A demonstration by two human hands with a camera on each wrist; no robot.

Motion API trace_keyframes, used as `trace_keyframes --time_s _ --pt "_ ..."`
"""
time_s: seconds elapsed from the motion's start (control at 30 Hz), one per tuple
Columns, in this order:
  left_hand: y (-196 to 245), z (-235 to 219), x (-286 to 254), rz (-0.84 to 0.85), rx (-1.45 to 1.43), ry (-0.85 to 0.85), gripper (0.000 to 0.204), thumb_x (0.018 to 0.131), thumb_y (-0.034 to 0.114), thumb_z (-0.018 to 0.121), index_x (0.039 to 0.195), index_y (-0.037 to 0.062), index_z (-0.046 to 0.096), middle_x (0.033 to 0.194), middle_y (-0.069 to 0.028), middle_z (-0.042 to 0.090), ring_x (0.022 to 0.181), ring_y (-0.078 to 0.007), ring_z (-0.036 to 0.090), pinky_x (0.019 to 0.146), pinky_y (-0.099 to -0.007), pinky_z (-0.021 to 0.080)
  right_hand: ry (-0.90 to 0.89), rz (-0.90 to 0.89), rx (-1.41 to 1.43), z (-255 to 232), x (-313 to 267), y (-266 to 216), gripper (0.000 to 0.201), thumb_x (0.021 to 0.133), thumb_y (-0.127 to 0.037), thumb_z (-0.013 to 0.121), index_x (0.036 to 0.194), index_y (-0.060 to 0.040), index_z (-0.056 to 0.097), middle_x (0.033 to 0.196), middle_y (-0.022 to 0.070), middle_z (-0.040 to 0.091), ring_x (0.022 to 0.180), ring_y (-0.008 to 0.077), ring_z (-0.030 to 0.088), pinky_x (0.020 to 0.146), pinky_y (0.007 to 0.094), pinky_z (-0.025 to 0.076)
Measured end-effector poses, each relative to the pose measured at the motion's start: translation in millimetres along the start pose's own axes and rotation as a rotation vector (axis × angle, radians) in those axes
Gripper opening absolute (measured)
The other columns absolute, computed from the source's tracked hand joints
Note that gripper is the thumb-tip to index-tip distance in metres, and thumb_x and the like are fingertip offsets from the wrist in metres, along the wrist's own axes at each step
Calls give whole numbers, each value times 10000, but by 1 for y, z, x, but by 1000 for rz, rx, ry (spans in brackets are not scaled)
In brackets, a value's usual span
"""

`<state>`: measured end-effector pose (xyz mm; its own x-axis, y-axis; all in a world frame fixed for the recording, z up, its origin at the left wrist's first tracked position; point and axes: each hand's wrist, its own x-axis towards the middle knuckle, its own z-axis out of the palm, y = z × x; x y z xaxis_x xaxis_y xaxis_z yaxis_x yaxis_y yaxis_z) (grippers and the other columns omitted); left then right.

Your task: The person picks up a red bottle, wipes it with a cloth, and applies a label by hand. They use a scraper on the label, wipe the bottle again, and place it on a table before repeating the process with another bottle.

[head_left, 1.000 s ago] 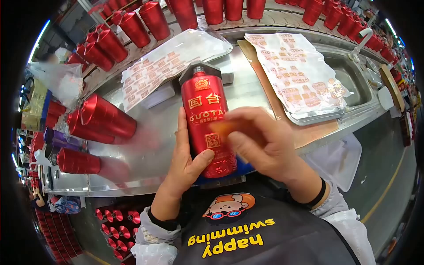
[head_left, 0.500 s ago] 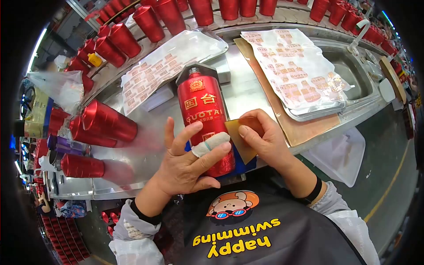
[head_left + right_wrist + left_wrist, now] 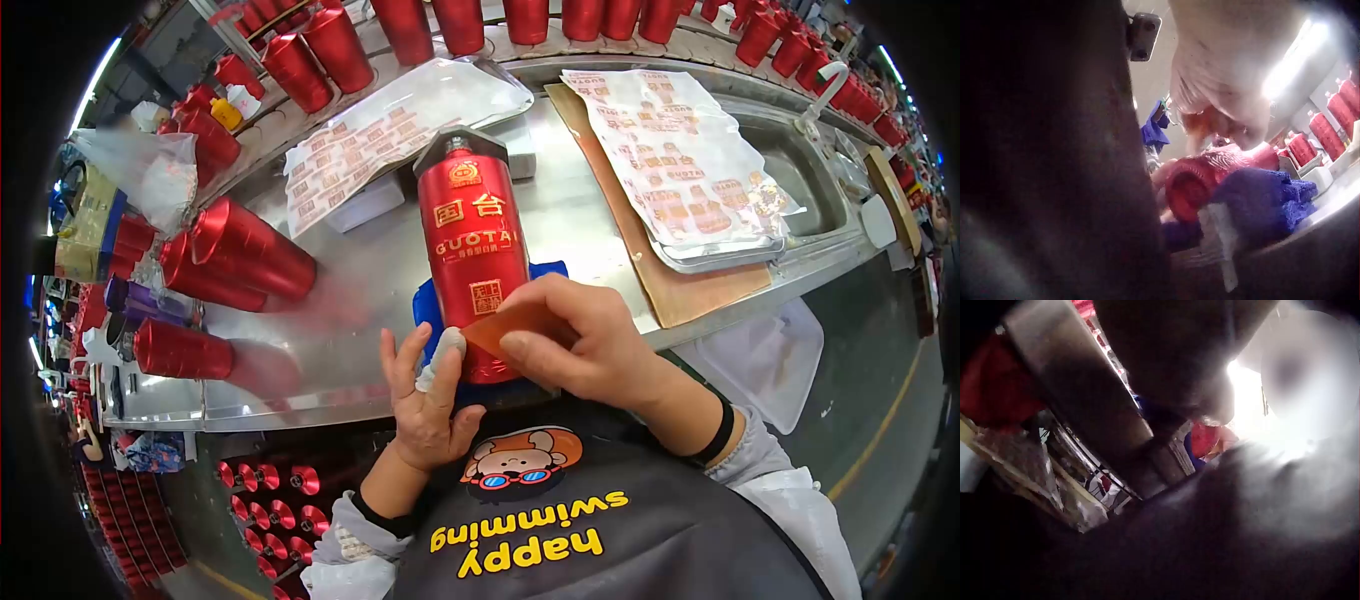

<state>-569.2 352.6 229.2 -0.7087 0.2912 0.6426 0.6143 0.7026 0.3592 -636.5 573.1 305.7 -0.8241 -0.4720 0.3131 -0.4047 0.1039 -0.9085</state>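
A red bottle (image 3: pixel 478 220) with gold lettering lies on its back, its neck in a dark angular rest and its base toward me on a blue cloth (image 3: pixel 428 305). My right hand (image 3: pixel 585 340) pinches a thin amber sheet (image 3: pixel 495 327) over the lower part of the bottle. Beside the base, my left hand (image 3: pixel 425 415) has its fingers spread, and a white wrapped fingertip (image 3: pixel 447 350) meets the sheet's corner. In the right wrist view the bottle's round base (image 3: pixel 1188 192) shows below the right hand (image 3: pixel 1225 81). The left wrist view is mostly dark and blurred.
Printed label sheets lie on a left tray (image 3: pixel 400 130) and a right tray (image 3: pixel 680 170), the latter on a brown board (image 3: pixel 690 295). Red bottles (image 3: pixel 240 245) stand at left, and several more line the curved conveyor (image 3: pixel 500 45). A sink (image 3: pixel 800 170) is at right.
The left hand has gone from lying across the bottle to beside its base. The right hand has brought the amber sheet from the bottle's right side onto its lower front.
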Motion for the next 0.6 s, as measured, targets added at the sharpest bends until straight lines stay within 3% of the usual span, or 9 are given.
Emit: trace_keyframes --time_s 0.1,0.13,0.17,0.27,0.37,0.5,0.53,0.57,0.6 --pt "-1 -3 -5 -24 -1 -4 555 938 401 541 1332 11 511 1259 -200 590 1258 -395 457 1110 -635 169 419 146 159 3 3 20 165 862 -68 671 1009 -27 609 885 153 674 789 247 685 707 326 532" --pt "-1 -5 -8 -36 5 -15 558 935 394 546 1331 3 509 1259 -200 589 1255 -393 460 1109 -633 176 352 139 270 5 -1 14 130 848 -49 667 968 -47 616 856 121 651 778 269 652 687 366 503" --pt "-2 -7 -9 -36 -8 -23 557 933 387 551 1328 -2 509 1258 -198 590 1251 -391 465 1109 -630 180 255 -316 -383 7 -1 10 130 803 -66 674 919 -86 620 797 50 582 713 233 587 659 361 438" --pt "-7 -8 -1 -27 -59 -25 555 919 355 575 1312 -31 507 1249 -199 593 1235 -384 479 1113 -606 199 -98 -561 -559 3 -2 -7 172 699 -177 685 854 -159 613 757 3 461 725 196 514 687 349 368" --pt "-8 -5 -3 -76 -143 70 557 919 355 578 1294 -51 507 1250 -201 591 1208 -375 498 1119 -591 201 87 -632 -511 -7 10 1 319 632 -141 800 938 -139 709 773 -20 549 675 172 503 644 336 360" --pt "-12 -5 15 -48 -218 202 601 929 428 566 1275 -60 506 1273 -176 590 1245 -355 451 1129 -571 194 -249 -360 -62 -9 -4 -4 227 735 -72 777 953 -89 715 796 45 620 724 209 597 668 329 433" --pt "-9 -10 22 -41 -141 90 622 923 491 553 1295 -6 514 1280 -147 593 1295 -360 395 1136 -568 173 -141 -292 -29 -11 -5 3 198 797 -60 749 980 -50 676 797 47 640 771 167 622 692 300 474" --pt "-11 -9 23 25 -119 24 622 918 508 551 1303 20 516 1284 -141 594 1304 -358 385 1138 -570 163 -94 190 344 -11 -12 1 192 865 -81 701 1028 -29 613 856 26 646 819 97 610 717 254 483" --pt "-14 -7 23 93 -96 -41 623 913 524 549 1310 46 518 1288 -135 594 1312 -356 375 1140 -571 152 7 239 370 -8 -11 8 192 890 -102 678 1041 -27 585 886 20 642 836 75 593 723 238 477"
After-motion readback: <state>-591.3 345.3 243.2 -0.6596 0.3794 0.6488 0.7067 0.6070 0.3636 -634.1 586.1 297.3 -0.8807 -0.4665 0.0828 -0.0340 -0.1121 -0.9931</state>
